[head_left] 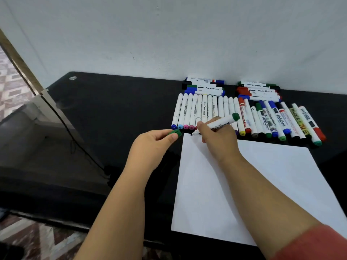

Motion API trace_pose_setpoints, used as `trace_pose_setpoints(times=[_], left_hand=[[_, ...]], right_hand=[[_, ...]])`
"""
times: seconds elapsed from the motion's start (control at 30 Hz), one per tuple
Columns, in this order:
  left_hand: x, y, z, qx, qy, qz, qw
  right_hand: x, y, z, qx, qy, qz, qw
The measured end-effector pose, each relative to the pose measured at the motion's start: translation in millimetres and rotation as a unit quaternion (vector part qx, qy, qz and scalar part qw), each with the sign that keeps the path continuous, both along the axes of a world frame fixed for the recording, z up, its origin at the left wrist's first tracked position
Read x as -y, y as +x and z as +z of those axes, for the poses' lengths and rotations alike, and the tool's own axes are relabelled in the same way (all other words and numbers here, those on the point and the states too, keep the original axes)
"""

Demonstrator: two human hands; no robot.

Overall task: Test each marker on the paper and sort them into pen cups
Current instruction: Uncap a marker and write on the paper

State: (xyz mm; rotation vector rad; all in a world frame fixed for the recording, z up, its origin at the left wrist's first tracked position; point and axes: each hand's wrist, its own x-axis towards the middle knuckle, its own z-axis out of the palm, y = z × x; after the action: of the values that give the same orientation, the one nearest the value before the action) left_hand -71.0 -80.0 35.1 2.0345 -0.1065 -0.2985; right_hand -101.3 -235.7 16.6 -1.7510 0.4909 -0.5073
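My right hand (218, 136) grips a white whiteboard marker (222, 123) with a green end. Its tip touches the top left corner of the white paper (244, 184), where a small dark mark shows. My left hand (154, 145) pinches the marker's green cap (177, 132) just left of the paper. Several white markers (199, 111) with coloured caps lie side by side behind the paper. No pen cups are in view.
The black table (112, 113) stands against a white wall. More markers (285, 119) lie in a row at the right, with two stacked piles (203, 87) (258, 91) by the wall. A cable (78, 145) runs down the table's left side. A patterned floor shows below.
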Motion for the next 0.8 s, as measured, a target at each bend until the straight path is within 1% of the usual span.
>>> trace_pose_setpoints(times=[0.07, 0.3, 0.57, 0.67, 0.8], left_hand=[[2.0, 2.7, -1.8, 0.002, 0.008, 0.001, 1.0], [9.6, 6.4, -3.1, 0.013, -0.021, 0.01, 1.0], [12.1, 5.5, -1.4, 0.002, -0.032, 0.012, 0.999], [11.6, 5.7, -3.9, 0.005, -0.041, 0.014, 0.999], [9.9, 5.0, -5.1, -0.001, -0.045, 0.02, 0.999]], right_hand=[[1.0, 3.3, -4.1, 0.007, 0.0, 0.004, 1.0], [2.5, 8.7, -11.6, 0.005, -0.018, 0.026, 0.999], [0.4, 8.5, -11.8, 0.001, -0.054, 0.063, 0.997], [1.8, 8.8, -13.6, 0.003, -0.074, 0.046, 0.996], [5.1, 9.9, -14.6, 0.008, -0.062, 0.017, 0.998]])
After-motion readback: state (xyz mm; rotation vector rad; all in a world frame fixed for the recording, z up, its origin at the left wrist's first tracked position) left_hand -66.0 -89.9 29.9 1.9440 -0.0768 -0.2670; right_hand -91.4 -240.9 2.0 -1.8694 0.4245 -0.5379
